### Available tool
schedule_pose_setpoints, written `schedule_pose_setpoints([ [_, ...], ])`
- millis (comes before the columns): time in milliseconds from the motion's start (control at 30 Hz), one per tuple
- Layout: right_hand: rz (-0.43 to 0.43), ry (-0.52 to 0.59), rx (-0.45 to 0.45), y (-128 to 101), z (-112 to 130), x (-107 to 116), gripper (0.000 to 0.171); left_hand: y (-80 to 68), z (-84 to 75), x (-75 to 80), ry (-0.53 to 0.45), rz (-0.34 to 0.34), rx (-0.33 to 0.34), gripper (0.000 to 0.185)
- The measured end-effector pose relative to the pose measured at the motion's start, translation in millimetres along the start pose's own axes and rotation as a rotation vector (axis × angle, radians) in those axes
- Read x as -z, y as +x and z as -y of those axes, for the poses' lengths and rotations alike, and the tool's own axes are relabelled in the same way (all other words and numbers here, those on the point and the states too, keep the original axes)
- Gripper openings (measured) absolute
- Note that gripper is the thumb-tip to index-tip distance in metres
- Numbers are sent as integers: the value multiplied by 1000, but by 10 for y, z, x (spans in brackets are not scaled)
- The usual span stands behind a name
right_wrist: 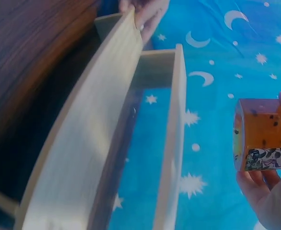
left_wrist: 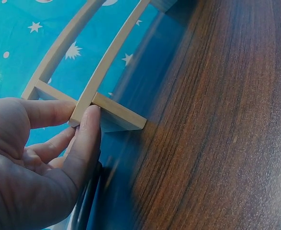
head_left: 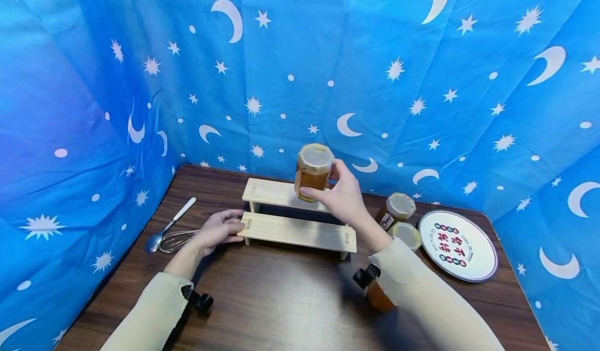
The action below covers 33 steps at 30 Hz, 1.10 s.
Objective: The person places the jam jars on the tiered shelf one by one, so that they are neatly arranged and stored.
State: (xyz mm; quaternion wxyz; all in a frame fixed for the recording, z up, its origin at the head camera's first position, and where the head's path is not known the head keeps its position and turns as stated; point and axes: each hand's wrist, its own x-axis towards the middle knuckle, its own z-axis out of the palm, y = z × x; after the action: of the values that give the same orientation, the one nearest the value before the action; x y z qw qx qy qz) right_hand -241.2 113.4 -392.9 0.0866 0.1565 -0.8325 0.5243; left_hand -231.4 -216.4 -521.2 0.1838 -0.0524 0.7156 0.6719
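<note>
Slipping is a likely risk for the amber jar [head_left: 311, 179], its smooth sides gripped between thumb and fingers of the right hand [head_left: 344, 197], in the air near the upper tier [head_left: 272, 190] of the wooden rack [head_left: 295, 231]. Clearance is hard to judge; coming in low, its base might clip wood. The left hand [head_left: 219, 230] pinches the lower tier's end; loosening could let everything skid.

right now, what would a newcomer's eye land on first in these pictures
Probably the bright blue moon-and-star backdrop rising behind the table. Next, the amber jar that the person's right grip holds up near the wooden stand. Then perhaps the round, red-lettered white plate on the table's right side.
</note>
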Motion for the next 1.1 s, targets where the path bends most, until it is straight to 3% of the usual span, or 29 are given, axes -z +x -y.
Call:
schedule_pose_setpoints([
  [500,4,64,-12,200,5,-650,74,-4,-3,11,-5,3,-3,59],
  [1100,10,61,-83,284,-90,-966,77,19,20,20,-22,10,1,58],
])
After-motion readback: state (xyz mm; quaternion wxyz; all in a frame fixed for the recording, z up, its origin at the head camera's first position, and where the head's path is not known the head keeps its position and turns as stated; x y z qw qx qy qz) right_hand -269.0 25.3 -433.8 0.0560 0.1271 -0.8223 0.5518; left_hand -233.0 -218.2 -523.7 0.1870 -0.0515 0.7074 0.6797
